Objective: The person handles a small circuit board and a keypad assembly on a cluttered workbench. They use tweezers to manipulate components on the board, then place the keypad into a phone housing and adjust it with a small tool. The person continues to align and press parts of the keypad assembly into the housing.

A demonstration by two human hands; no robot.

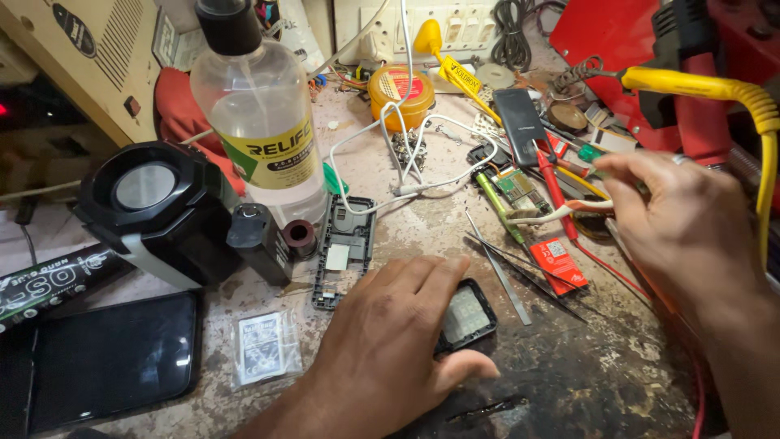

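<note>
Left hand (390, 349) at 6 o'clock, palm down on tabletop (569, 382), grip loosely spread, not clamped; fingertips and thumb rest on small black phone part (470, 315), which lies flat at centre. Right hand (691, 228) at 3 o'clock, grip pinched shut on thin tool with white wires (561, 213). Circuit board (517, 189) just beyond tool tip, toward 1 o'clock. Tweezers (497, 268) between hands. Black phone frame (345, 248) toward 10 o'clock from part. Clear bottle (264, 122) at 11 o'clock.

Bottle (262, 122) behind phone frame (344, 248), tweezers (497, 268) right.
</note>
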